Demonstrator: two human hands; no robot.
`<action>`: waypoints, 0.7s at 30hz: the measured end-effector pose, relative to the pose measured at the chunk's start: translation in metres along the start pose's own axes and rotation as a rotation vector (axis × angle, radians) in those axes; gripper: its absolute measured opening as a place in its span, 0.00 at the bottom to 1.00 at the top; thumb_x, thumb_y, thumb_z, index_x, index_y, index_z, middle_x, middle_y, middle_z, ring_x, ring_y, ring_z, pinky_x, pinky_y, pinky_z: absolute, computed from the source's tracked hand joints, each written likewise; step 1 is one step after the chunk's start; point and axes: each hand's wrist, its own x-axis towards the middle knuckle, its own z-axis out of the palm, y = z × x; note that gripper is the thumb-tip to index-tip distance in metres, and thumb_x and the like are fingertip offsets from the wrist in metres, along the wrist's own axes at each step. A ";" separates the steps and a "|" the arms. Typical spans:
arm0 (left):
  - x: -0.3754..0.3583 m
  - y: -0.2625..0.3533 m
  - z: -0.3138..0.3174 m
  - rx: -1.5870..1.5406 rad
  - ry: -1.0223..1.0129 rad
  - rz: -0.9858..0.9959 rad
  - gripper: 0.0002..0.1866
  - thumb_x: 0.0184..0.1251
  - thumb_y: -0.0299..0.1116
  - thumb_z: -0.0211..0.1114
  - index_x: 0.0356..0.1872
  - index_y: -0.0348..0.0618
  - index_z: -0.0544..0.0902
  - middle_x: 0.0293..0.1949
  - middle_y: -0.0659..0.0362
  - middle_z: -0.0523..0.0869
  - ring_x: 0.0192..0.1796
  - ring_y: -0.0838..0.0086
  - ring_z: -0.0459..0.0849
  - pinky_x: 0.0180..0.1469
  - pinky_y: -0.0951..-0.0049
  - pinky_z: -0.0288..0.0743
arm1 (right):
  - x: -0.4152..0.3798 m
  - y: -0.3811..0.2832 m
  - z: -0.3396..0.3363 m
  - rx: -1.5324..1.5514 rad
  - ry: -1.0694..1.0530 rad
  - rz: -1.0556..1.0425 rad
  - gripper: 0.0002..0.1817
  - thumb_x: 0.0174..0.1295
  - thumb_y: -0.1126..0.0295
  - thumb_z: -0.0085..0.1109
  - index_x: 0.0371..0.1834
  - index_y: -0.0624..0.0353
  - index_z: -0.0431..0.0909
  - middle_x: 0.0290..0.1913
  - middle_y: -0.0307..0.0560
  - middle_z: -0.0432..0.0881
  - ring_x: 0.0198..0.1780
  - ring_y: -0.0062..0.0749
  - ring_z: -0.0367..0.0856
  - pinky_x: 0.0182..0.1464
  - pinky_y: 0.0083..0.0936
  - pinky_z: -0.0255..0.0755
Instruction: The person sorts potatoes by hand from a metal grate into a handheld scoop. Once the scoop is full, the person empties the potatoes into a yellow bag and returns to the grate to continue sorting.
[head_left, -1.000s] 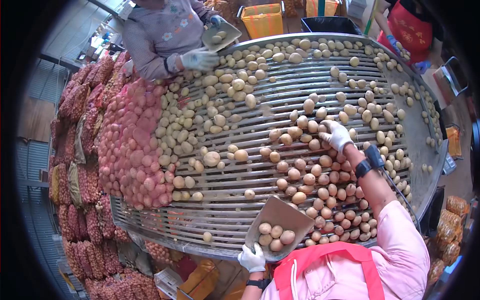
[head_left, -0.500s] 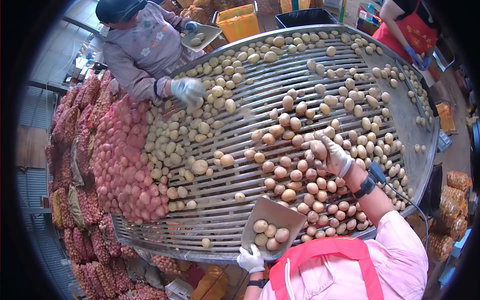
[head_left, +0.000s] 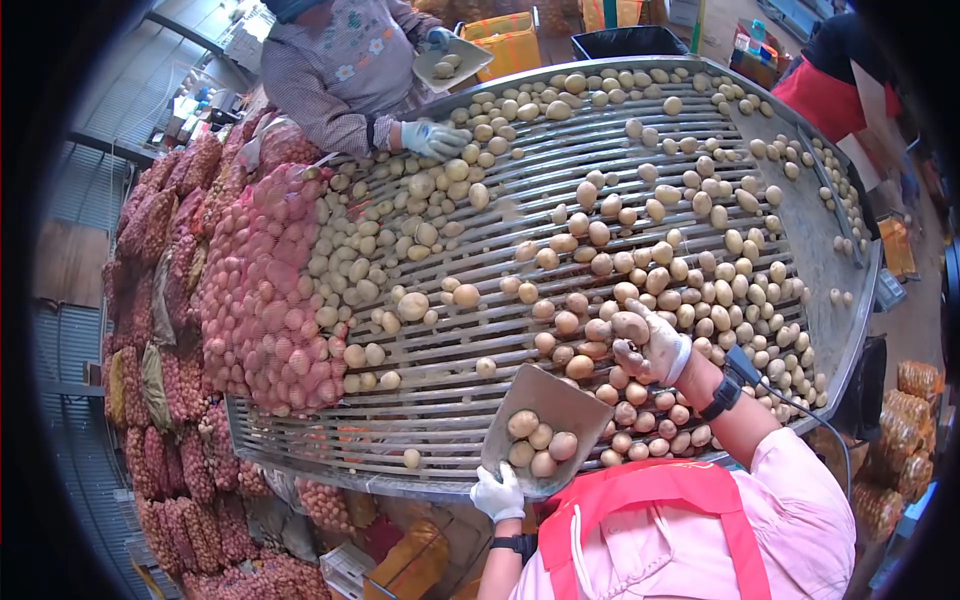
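Note:
My left hand (head_left: 498,492), in a white glove, grips the edge of a grey scoop (head_left: 576,385) at the near side of the slatted metal table (head_left: 450,362). Several potatoes (head_left: 540,436) lie in that scoop. My right hand (head_left: 655,345), gloved with dirty fingertips, is closed round a brown potato (head_left: 630,327) above the potatoes on the slats. More potatoes (head_left: 745,290) spread around and beyond it. The scoop is left of and nearer than my right hand.
Across the table a co-worker's gloved hand (head_left: 435,140) touches potatoes; their other hand holds a scoop (head_left: 452,62). A pink net sack of potatoes (head_left: 265,290) lies at the left end. Another person in a red apron (head_left: 820,98) stands at the far right.
My right hand has moved down and slightly nearer, still with a potato. The co-worker's hand has shifted right and up over the potatoes. The person at far right has bent or turned.

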 end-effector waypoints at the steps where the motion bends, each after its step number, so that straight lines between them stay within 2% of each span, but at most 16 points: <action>1: 0.000 0.002 -0.001 -0.007 0.000 -0.001 0.17 0.58 0.44 0.66 0.32 0.39 0.78 0.23 0.43 0.83 0.28 0.45 0.81 0.36 0.47 0.71 | -0.005 0.001 0.012 -0.034 0.086 -0.013 0.20 0.75 0.46 0.42 0.49 0.47 0.76 0.41 0.39 0.84 0.33 0.24 0.81 0.23 0.14 0.76; 2: 0.001 0.003 -0.003 -0.013 0.003 -0.009 0.17 0.58 0.44 0.66 0.32 0.39 0.78 0.23 0.43 0.83 0.28 0.45 0.81 0.36 0.47 0.71 | -0.011 0.003 0.023 -0.069 0.172 -0.022 0.21 0.74 0.45 0.42 0.47 0.48 0.77 0.39 0.38 0.85 0.31 0.24 0.81 0.21 0.14 0.74; 4: 0.000 0.000 0.001 0.016 0.065 0.023 0.17 0.59 0.46 0.65 0.32 0.39 0.79 0.22 0.44 0.83 0.27 0.46 0.82 0.35 0.49 0.72 | -0.015 0.007 0.026 0.024 0.076 0.116 0.21 0.74 0.45 0.43 0.46 0.48 0.77 0.40 0.39 0.85 0.30 0.25 0.80 0.18 0.13 0.69; 5: 0.000 0.002 0.000 0.006 0.060 0.040 0.17 0.58 0.46 0.65 0.31 0.40 0.78 0.21 0.45 0.83 0.26 0.47 0.82 0.34 0.49 0.72 | -0.022 0.012 0.035 -0.013 0.022 0.074 0.21 0.74 0.46 0.43 0.49 0.50 0.76 0.44 0.41 0.85 0.31 0.25 0.81 0.17 0.14 0.64; 6: 0.001 0.002 -0.002 0.001 0.063 0.045 0.17 0.58 0.46 0.65 0.30 0.40 0.78 0.21 0.45 0.83 0.25 0.47 0.82 0.34 0.49 0.72 | -0.020 0.019 0.035 -0.104 -0.163 0.032 0.21 0.74 0.46 0.45 0.52 0.50 0.77 0.47 0.40 0.84 0.34 0.24 0.80 0.21 0.16 0.66; 8: 0.001 0.001 -0.002 0.003 0.061 0.032 0.16 0.58 0.46 0.66 0.28 0.42 0.77 0.20 0.46 0.83 0.23 0.48 0.82 0.34 0.49 0.73 | -0.037 0.030 0.061 -0.178 0.147 0.033 0.22 0.73 0.48 0.47 0.47 0.56 0.78 0.37 0.39 0.83 0.29 0.26 0.79 0.25 0.18 0.72; 10: 0.001 0.003 -0.003 -0.034 0.115 0.021 0.17 0.58 0.46 0.66 0.28 0.42 0.77 0.19 0.47 0.83 0.22 0.49 0.82 0.33 0.50 0.74 | -0.047 0.046 0.071 -0.369 0.227 -0.079 0.21 0.74 0.50 0.48 0.48 0.57 0.77 0.40 0.39 0.82 0.34 0.26 0.80 0.31 0.20 0.75; 11: 0.001 0.004 -0.004 -0.035 0.114 -0.001 0.17 0.58 0.47 0.66 0.28 0.42 0.77 0.20 0.47 0.83 0.24 0.50 0.83 0.34 0.50 0.75 | -0.048 0.051 0.063 -0.389 0.076 -0.058 0.20 0.74 0.52 0.48 0.49 0.57 0.77 0.41 0.40 0.82 0.39 0.26 0.81 0.38 0.23 0.77; 14: 0.002 0.002 0.000 -0.079 0.147 -0.021 0.17 0.59 0.48 0.65 0.34 0.42 0.79 0.24 0.47 0.85 0.29 0.51 0.85 0.40 0.52 0.75 | -0.055 0.077 0.068 -0.600 0.060 -0.117 0.17 0.75 0.57 0.47 0.53 0.59 0.76 0.44 0.43 0.83 0.42 0.24 0.83 0.27 0.15 0.76; 15: 0.002 0.002 -0.003 -0.158 0.127 -0.068 0.18 0.60 0.47 0.65 0.41 0.42 0.80 0.31 0.48 0.86 0.37 0.53 0.86 0.44 0.52 0.75 | -0.060 0.087 0.076 -0.622 0.069 -0.100 0.17 0.74 0.58 0.48 0.54 0.59 0.76 0.44 0.42 0.83 0.40 0.24 0.82 0.30 0.19 0.77; 16: 0.003 0.000 -0.010 -0.338 0.250 -0.024 0.18 0.61 0.43 0.65 0.45 0.41 0.80 0.37 0.50 0.86 0.41 0.56 0.85 0.45 0.54 0.75 | -0.065 0.099 0.084 -0.645 0.078 -0.084 0.17 0.73 0.59 0.48 0.55 0.59 0.76 0.44 0.41 0.82 0.39 0.24 0.81 0.34 0.22 0.77; 17: 0.000 -0.001 -0.018 -0.412 0.323 -0.031 0.18 0.61 0.41 0.66 0.46 0.41 0.79 0.39 0.50 0.86 0.43 0.57 0.84 0.47 0.55 0.75 | -0.061 0.110 0.080 -0.701 -0.052 -0.076 0.18 0.73 0.59 0.48 0.57 0.59 0.75 0.45 0.42 0.82 0.42 0.24 0.80 0.33 0.23 0.76; 18: -0.004 0.000 -0.032 -0.484 0.398 -0.040 0.17 0.62 0.39 0.66 0.48 0.40 0.79 0.41 0.51 0.85 0.45 0.57 0.83 0.49 0.57 0.74 | -0.053 0.128 0.076 -0.821 -0.143 -0.187 0.21 0.73 0.58 0.50 0.61 0.59 0.73 0.47 0.42 0.81 0.46 0.25 0.80 0.38 0.23 0.77; 20: -0.015 -0.005 -0.058 -0.868 0.241 0.027 0.16 0.68 0.35 0.62 0.52 0.39 0.78 0.43 0.52 0.85 0.49 0.62 0.83 0.48 0.64 0.77 | -0.073 0.164 0.129 -0.833 -0.090 -0.002 0.25 0.73 0.57 0.51 0.67 0.60 0.68 0.50 0.43 0.79 0.49 0.28 0.79 0.44 0.23 0.77; 21: -0.022 -0.007 -0.050 -1.227 0.148 -0.002 0.16 0.70 0.35 0.60 0.53 0.38 0.78 0.45 0.54 0.84 0.49 0.63 0.83 0.48 0.67 0.78 | -0.061 0.177 0.114 -0.961 -0.201 0.038 0.29 0.72 0.56 0.52 0.71 0.60 0.63 0.54 0.44 0.78 0.51 0.30 0.80 0.48 0.25 0.77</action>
